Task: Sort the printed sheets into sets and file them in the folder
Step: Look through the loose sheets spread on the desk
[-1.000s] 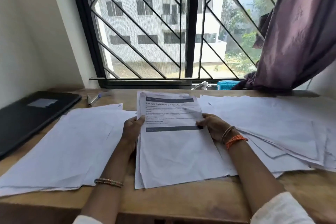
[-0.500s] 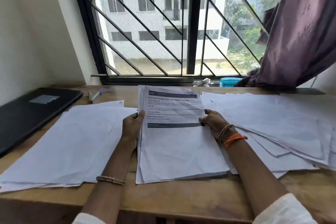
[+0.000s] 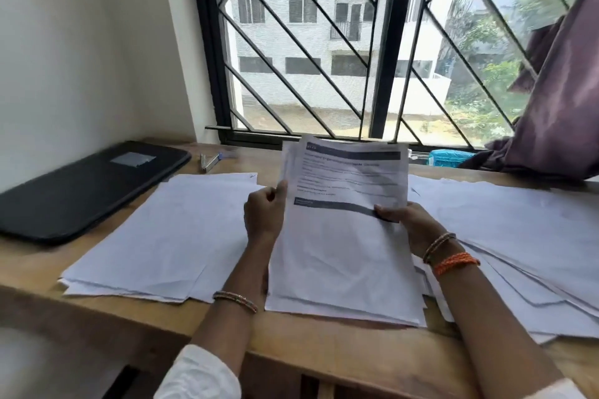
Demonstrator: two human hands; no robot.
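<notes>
Wooden desk [image 3: 340, 347] by window, printed stack [image 3: 343, 236] between left hand [image 3: 264, 214] and right hand [image 3: 411, 220], both pinching its side edges.

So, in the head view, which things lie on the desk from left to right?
Folder → pens → left paper pile → left hand → held sheets → right hand → right paper pile.
</notes>
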